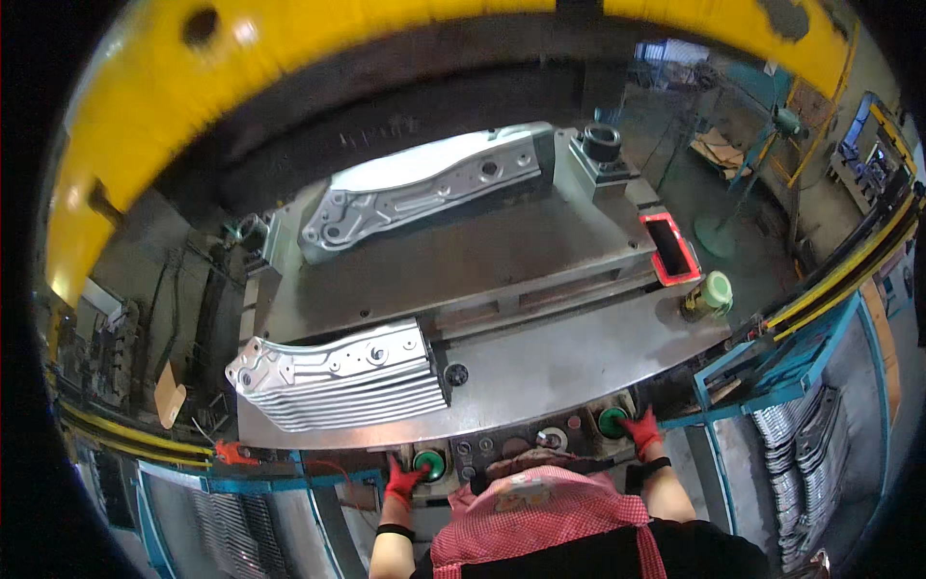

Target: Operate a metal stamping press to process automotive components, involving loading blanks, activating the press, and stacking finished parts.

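Observation:
My left hand [402,480], in a red glove, rests at a round green push button [428,466] on the control panel, its fingers apart and touching the button's edge. My right hand [641,431], gloved in red too, reaches to a second green push button [612,423] with fingers spread. Neither hand holds anything. Ahead of the left hand, a stack of stamped metal panels [342,386] lies on the steel table [569,362]. Farther back, one similar stamped panel [434,188] sits on the press die [463,236].
A yellow press frame [318,43] arches overhead. At right stand a red-rimmed dark rectangular object [670,249] and a container with a pale green lid [714,289]. Racks hold metal parts at lower left [236,536] and lower right [801,473]. A red tool-like object [234,454] hangs by the table's left corner.

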Demonstrator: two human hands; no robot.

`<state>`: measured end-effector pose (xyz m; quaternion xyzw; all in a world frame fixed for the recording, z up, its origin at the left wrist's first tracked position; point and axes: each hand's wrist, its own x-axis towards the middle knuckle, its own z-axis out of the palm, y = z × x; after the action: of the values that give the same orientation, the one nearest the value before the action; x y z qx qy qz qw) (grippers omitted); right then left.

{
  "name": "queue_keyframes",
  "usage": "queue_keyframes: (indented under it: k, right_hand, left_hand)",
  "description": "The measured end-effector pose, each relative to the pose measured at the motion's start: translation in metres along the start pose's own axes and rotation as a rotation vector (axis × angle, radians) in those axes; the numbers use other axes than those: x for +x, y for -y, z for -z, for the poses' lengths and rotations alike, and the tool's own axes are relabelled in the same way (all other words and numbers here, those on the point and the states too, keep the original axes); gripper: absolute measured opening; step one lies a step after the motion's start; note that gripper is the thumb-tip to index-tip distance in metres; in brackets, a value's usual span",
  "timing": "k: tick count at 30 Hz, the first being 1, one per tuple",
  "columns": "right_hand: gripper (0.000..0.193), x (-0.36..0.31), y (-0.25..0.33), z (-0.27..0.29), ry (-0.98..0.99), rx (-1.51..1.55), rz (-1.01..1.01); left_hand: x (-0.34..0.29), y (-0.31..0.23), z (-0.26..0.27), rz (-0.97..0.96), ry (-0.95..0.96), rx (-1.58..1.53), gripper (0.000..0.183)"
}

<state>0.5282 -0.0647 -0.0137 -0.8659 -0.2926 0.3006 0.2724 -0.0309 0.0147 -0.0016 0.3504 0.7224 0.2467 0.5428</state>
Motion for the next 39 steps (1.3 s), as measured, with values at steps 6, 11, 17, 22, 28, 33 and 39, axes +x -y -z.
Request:
queue_keyframes:
  k: [6, 11, 17, 22, 28, 33, 39]
  right_hand:
    - [0.087, -0.041, 0.132, 0.096, -0.648, -0.203, 0.480]
    - [0.087, -0.033, 0.227, 0.046, -0.379, -0.374, 0.854]
    - [0.084, -0.032, 0.252, -0.014, -0.203, -0.443, 0.820]
    - [0.080, -0.037, 0.265, -0.024, -0.163, -0.559, 0.816]
    - [0.082, -0.038, 0.266, -0.024, -0.136, -0.592, 0.833]
    - [0.077, -0.038, 0.267, -0.019, -0.194, -0.554, 0.836]
    - [0.073, -0.042, 0.268, -0.027, -0.202, -0.583, 0.843]
  left_hand:
    - [-0.065, -0.145, 0.063, -0.613, -0.958, 0.531, 0.077]
    - [-0.082, -0.312, 0.072, -1.123, -0.845, 0.790, 0.068]
    - [-0.046, -0.510, -0.035, -1.496, -0.539, 1.119, 0.054]
    - [0.046, -0.565, -0.077, -1.265, -0.341, 1.374, 0.050]
    - [0.011, -0.555, -0.043, -1.497, -0.483, 1.358, 0.025]
    - [-0.036, -0.506, 0.048, -1.561, -0.226, 1.338, 0.046]
    - [-0.042, -0.410, 0.139, -1.184, -0.187, 1.487, 0.051]
